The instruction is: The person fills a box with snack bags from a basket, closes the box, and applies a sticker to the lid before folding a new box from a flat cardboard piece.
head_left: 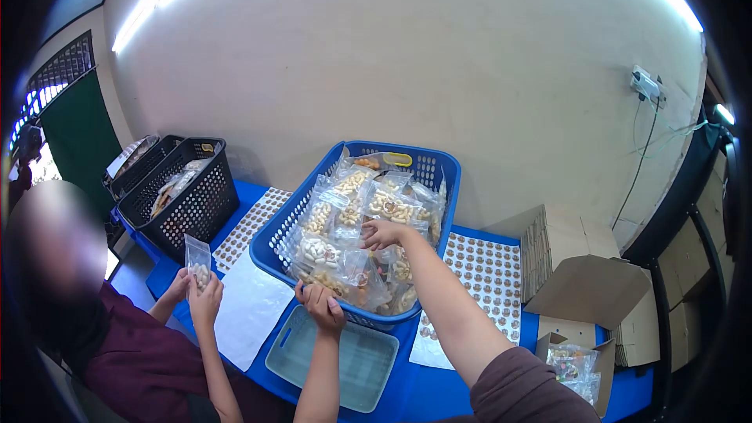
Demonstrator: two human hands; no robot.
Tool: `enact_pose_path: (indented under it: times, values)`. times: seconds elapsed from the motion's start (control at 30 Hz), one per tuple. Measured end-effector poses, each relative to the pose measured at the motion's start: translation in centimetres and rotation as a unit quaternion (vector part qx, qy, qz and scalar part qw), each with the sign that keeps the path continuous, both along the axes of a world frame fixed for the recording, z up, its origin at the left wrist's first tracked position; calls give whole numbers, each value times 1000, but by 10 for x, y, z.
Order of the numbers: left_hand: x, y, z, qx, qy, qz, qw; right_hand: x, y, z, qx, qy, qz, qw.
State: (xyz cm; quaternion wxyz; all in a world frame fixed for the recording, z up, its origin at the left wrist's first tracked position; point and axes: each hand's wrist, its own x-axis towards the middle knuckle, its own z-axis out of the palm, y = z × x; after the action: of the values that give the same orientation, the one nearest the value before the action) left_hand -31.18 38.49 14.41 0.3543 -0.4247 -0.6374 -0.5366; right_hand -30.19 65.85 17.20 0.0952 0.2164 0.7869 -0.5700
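A blue basket (262,254) is heaped with clear plastic bags (317,251) of pale, nut-like pieces, some with round stickers. My left hand (323,307) has its fingers curled over the basket's near rim. Above the heap, my right hand (382,235) reaches in with its fingers apart, over or touching the upper bags; no bag shows in its grasp. Below the basket sits a shallow pale-green tray (364,368). To the left, a co-worker's hands (205,294) hold one small clear bag (197,254) of similar pieces.
Black baskets (196,204) with bags stand at the left. Sheets of round stickers (482,282) and a white sheet (251,309) lie on the blue cloth (403,352). Flat cardboard boxes (572,243) and an open carton (605,368) holding bags are at the right, beside the wall.
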Motion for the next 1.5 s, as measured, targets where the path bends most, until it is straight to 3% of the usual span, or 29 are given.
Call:
enact_pose_path:
  times: [0.2, 0.3, 0.37, 0.4, 0.43, 0.53, 0.67, 0.7, 0.77, 0.87, 0.93, 0.97, 1.0, 1.07, 1.13, 1.23, 1.3, 1.37, 1.43, 1.5]
  values:
    - [-1, -2, -1, -18, 2, -10, 1000, -1, 3, 0, 15, -16, 44, 999]
    - [-1, -2, -3, -18, 3, -16, 1000, 2, 3, 5, -15, 50, 14, 999]
    - [-2, -4, -5, -19, 10, -22, 1000, 2, -1, 11, 27, 170, -156, 973]
    - [-2, -4, -4, -25, 6, -18, 1000, 16, -14, 38, -15, 161, -224, 961]
    - [-2, -4, -3, -30, 1, -14, 999, 18, -11, 37, -16, 163, -229, 960]
    - [-1, -6, 0, -37, 9, -16, 999, 23, -1, 32, -197, 277, -375, 863]
    - [-2, -7, 0, -45, 12, -17, 999, 26, 10, 27, -215, 299, -462, 807]
    - [-2, -6, 2, -44, 14, -16, 999, 29, 10, 32, -215, 300, -461, 807]
    - [-1, -8, 4, -45, 25, -7, 999, 39, 6, 38, -338, 405, -406, 747]
    - [-6, -7, 4, -39, 33, -4, 999, 87, -12, 42, -420, 494, -213, 731]
    - [-7, -8, 2, -57, 27, -6, 998, 130, -43, 25, -634, 513, -65, 576]
    - [-7, -9, 3, -54, 26, -7, 998, 160, -70, 24, -703, 520, -41, 483]
    - [-5, -10, 4, -61, 22, -6, 998, 191, -82, 14, -702, 545, -45, 456]
    - [-4, -9, 5, -67, 15, -12, 998, 261, -99, 7, -631, 602, -13, 489]
    - [-5, -9, 3, -44, 23, -18, 999, 338, -99, 0, -555, 647, -142, 503]
    - [1, -12, 8, -46, 35, -24, 998, 434, -115, -6, -503, 688, -176, 492]
    - [9, -5, 3, -6, 16, -11, 1000, 479, -139, -14, -463, 707, -195, 497]
    - [27, -8, 11, -85, -73, -13, 994, 515, -164, -15, -421, 724, -208, 506]
    - [60, 4, 12, -18, -97, -21, 995, 527, -194, -17, -415, 717, -254, 499]
    - [116, 6, 15, -51, -57, -47, 996, 534, -202, -43, -423, 725, -253, 481]
